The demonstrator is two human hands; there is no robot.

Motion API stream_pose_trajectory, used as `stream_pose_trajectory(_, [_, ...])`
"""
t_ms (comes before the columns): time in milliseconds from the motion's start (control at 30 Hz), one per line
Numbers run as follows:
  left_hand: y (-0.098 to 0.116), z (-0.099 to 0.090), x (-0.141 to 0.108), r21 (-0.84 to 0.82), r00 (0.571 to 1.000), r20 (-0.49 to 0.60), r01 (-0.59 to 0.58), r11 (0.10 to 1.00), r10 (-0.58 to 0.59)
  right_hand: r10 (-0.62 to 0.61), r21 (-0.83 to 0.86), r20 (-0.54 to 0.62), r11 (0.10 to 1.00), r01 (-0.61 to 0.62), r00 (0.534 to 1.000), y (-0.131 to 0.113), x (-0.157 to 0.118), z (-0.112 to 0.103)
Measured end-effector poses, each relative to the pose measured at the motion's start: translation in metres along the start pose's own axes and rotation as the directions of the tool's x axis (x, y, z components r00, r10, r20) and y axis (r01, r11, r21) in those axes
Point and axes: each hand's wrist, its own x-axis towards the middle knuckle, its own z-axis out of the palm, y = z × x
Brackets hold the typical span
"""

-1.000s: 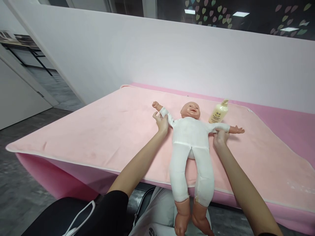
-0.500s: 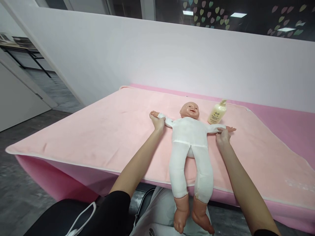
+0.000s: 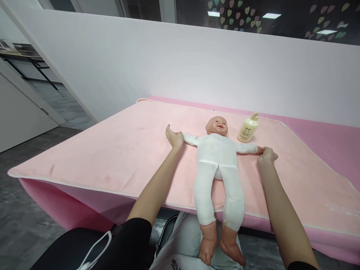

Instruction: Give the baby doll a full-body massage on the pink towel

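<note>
A baby doll (image 3: 218, 152) with a white cloth body lies on its back, arms stretched out to both sides and feet hanging past the table's front edge. My left hand (image 3: 174, 138) is closed round the doll's hand on the left, which it hides; one fingertip sticks up. On the other side my right hand (image 3: 267, 154) grips the doll's hand, with a bit of its wrist showing by the sleeve end. A pale yellow pump bottle (image 3: 247, 129) stands just above the doll's arm on the right, near its head.
A pink blanket (image 3: 112, 150) covers the table, its edge hanging over at the front left. Behind the table rises a white wall (image 3: 168, 60) with dark glass above it. A black chair (image 3: 64, 247) with a white cable is at the lower left.
Both my hands have slid outward along the doll's arms, from the wrists and forearms to its hands. The doll's body and the bottle stay in place.
</note>
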Motion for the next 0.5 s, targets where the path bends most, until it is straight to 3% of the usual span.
stream_pose_trajectory(67, [0.008, -0.002, -0.005, 0.105, 0.997, -0.063, -0.034, 0.994, 0.041, -0.134, -0.038, -0.082, 0.991, 0.131, 0.988, -0.005, -0.005, -0.002])
stream_pose_trajectory(167, [0.021, -0.003, -0.014, 0.199, 0.986, -0.059, -0.139, 0.970, 0.153, -0.390, -0.053, -0.156, 0.921, 0.387, 0.907, -0.016, -0.024, 0.000])
stream_pose_trajectory(233, [0.030, -0.003, -0.022, 0.217, 0.968, -0.033, -0.234, 0.948, 0.247, -0.525, -0.027, 0.003, 0.850, 0.525, 0.851, -0.022, -0.043, 0.004])
stream_pose_trajectory(300, [0.039, 0.000, -0.033, 0.214, 0.939, 0.012, -0.338, 0.917, 0.343, -0.562, -0.030, 0.282, 0.805, 0.592, 0.778, -0.023, -0.063, 0.008])
stream_pose_trajectory(367, [0.046, 0.004, -0.048, 0.190, 0.895, 0.111, -0.445, 0.875, 0.431, -0.546, -0.114, 0.537, 0.708, 0.697, 0.643, -0.020, -0.081, 0.012])
stream_pose_trajectory(433, [0.050, 0.007, -0.064, 0.146, 0.813, 0.279, -0.562, 0.814, 0.511, -0.500, -0.190, 0.698, 0.560, 0.806, 0.512, -0.016, -0.093, 0.014])
stream_pose_trajectory(467, [0.051, 0.009, -0.071, 0.115, 0.751, 0.377, -0.618, 0.777, 0.542, -0.477, -0.225, 0.734, 0.500, 0.836, 0.483, -0.016, -0.097, 0.014])
stream_pose_trajectory(500, [0.051, 0.010, -0.077, 0.081, 0.685, 0.465, -0.664, 0.744, 0.561, -0.458, -0.272, 0.744, 0.457, 0.847, 0.486, -0.016, -0.100, 0.014])
